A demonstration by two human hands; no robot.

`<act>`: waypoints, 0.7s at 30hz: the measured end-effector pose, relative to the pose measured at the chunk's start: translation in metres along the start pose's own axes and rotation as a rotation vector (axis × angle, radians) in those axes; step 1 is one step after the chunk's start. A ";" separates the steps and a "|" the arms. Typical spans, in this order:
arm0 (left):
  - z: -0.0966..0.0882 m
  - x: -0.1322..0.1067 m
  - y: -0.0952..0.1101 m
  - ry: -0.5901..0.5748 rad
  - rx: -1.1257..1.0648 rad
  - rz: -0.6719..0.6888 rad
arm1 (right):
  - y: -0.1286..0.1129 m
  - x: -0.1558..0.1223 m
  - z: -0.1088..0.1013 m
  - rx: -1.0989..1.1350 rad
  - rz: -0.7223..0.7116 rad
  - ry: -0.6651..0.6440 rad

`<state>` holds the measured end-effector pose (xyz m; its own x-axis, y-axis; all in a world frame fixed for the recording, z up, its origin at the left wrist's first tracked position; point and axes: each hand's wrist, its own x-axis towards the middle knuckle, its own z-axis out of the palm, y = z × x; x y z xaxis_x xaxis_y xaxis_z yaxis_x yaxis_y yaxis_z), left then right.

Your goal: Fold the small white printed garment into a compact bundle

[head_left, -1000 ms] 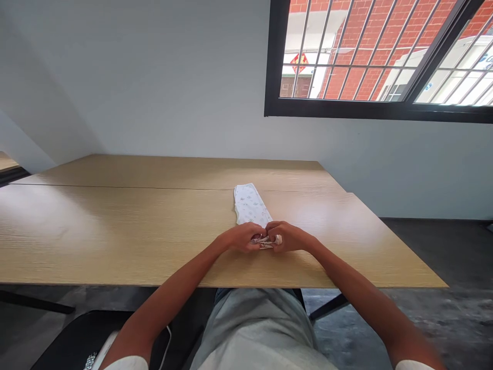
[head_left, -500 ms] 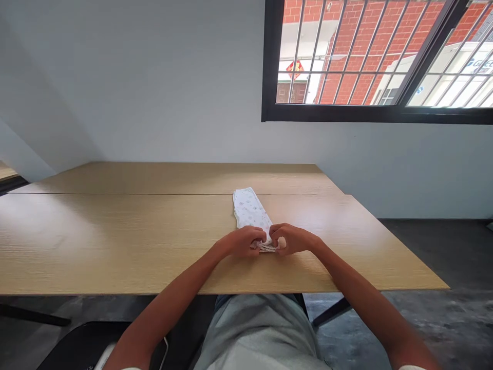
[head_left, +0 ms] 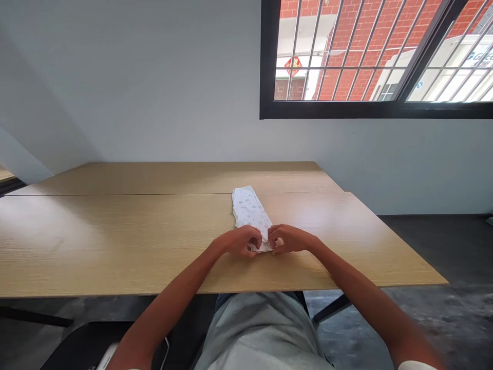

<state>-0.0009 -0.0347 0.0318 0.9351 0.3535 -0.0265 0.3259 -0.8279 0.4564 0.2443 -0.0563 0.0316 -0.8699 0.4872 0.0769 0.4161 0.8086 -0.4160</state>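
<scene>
Head view: the narrow white patterned cloth strip (head_left: 249, 213) is lying lengthwise on the pale wooden tabletop (head_left: 115, 231), its rolled near end creeping farther up. I am seeing my left hand (head_left: 241, 240) and right hand (head_left: 289, 238) pinching that roll.

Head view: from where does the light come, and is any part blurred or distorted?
Head view: daylight enters through the barred window at upper right and leaves a pale sheen on the wooden table; the patterned cloth and both hands, left hand and right hand, are sharp; the right forearm near the bottom corner is smeared; the window frame leans from wide-angle distortion.
</scene>
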 end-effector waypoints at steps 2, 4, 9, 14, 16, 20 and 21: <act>-0.001 0.000 0.002 -0.010 0.012 -0.019 | 0.002 0.000 0.000 0.018 -0.021 -0.005; -0.003 0.001 0.004 -0.017 0.035 -0.046 | 0.004 0.000 0.000 0.042 -0.042 -0.002; -0.003 0.000 0.023 0.008 0.154 -0.151 | 0.001 -0.010 0.000 0.084 -0.082 0.083; 0.019 -0.012 0.068 0.021 0.253 -0.201 | -0.042 -0.033 0.022 0.057 -0.106 0.230; 0.032 -0.022 0.085 -0.002 0.249 -0.166 | -0.062 -0.039 0.042 0.010 -0.114 0.312; 0.047 -0.047 0.106 -0.010 0.206 -0.131 | -0.092 -0.043 0.079 -0.048 -0.170 0.388; 0.047 -0.055 0.109 0.006 0.181 -0.141 | -0.098 -0.044 0.082 -0.029 -0.179 0.394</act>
<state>-0.0098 -0.1647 0.0412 0.8780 0.4730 -0.0729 0.4731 -0.8349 0.2813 0.2195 -0.1840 -0.0055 -0.7635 0.4227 0.4882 0.2802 0.8980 -0.3392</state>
